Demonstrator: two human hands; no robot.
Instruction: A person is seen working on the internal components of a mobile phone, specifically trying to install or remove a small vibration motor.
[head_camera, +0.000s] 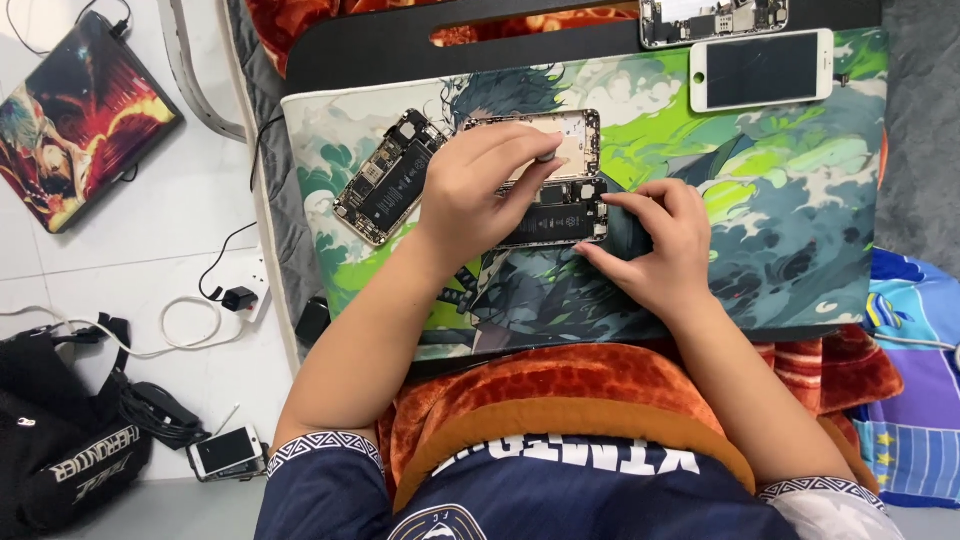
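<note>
An opened phone body with a black battery and bare circuit parts lies on a green and teal illustrated mat. My left hand hovers over its upper half, thumb and fingers pinched on a small grey tool tip. My right hand rests on the mat at the phone's right edge, fingertips pressing against its side. Behind my left hand lies a detached gold-rimmed phone back, partly hidden.
A second stripped phone chassis lies at the mat's left. A white phone screen and another open phone sit at the far edge. On the floor to the left are a laptop, cables, a charger, a black bag and a small phone.
</note>
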